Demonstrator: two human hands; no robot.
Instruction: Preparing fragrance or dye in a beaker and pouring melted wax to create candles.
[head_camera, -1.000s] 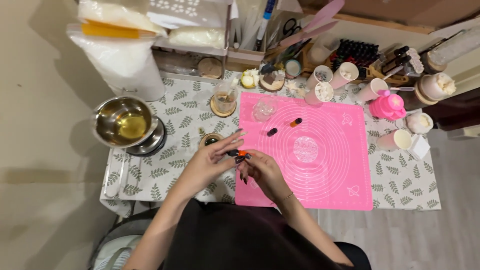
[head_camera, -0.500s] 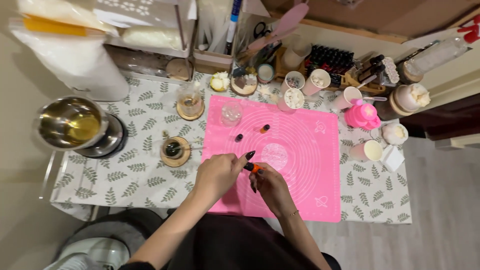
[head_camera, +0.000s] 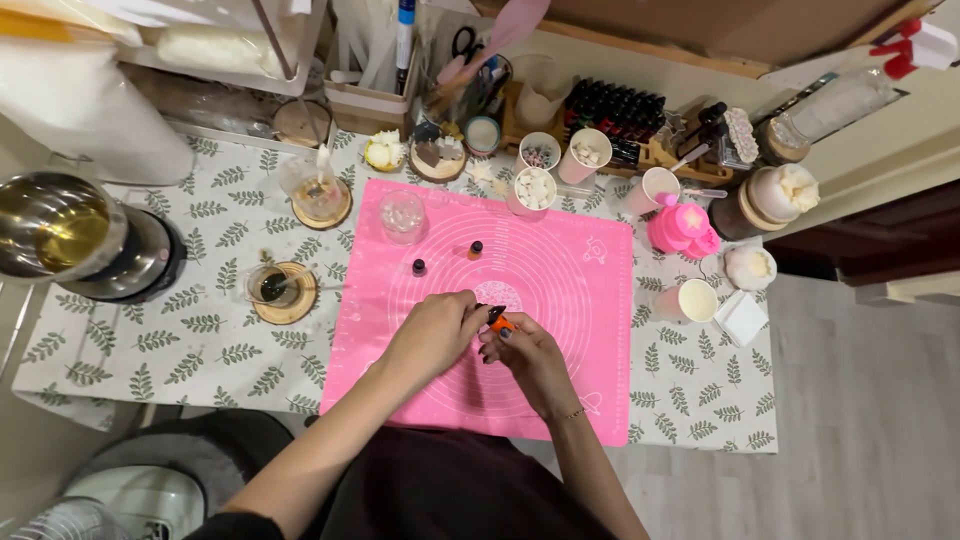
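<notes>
Both my hands meet over the middle of a pink silicone mat (head_camera: 580, 300). My right hand (head_camera: 525, 355) holds a small orange bottle with a black cap (head_camera: 497, 319). My left hand (head_camera: 432, 335) pinches the cap end of the same bottle from the left. Two more small dark bottles stand on the mat beyond my hands, one with a black top (head_camera: 418, 267) and one with an orange top (head_camera: 476, 249). A clear glass (head_camera: 402, 215) sits at the mat's far left corner.
A leaf-print cloth (head_camera: 200, 330) covers the table. A steel pot of yellow liquid (head_camera: 55, 230) stands far left, glasses on wooden coasters (head_camera: 282, 292) beside it. Cups, jars, a rack of dark bottles (head_camera: 615, 110) and a pink lidded container (head_camera: 682, 228) line the back and right.
The camera view has shifted, so the table sits differently in frame. My hands stay together on the small orange bottle over the mat.
</notes>
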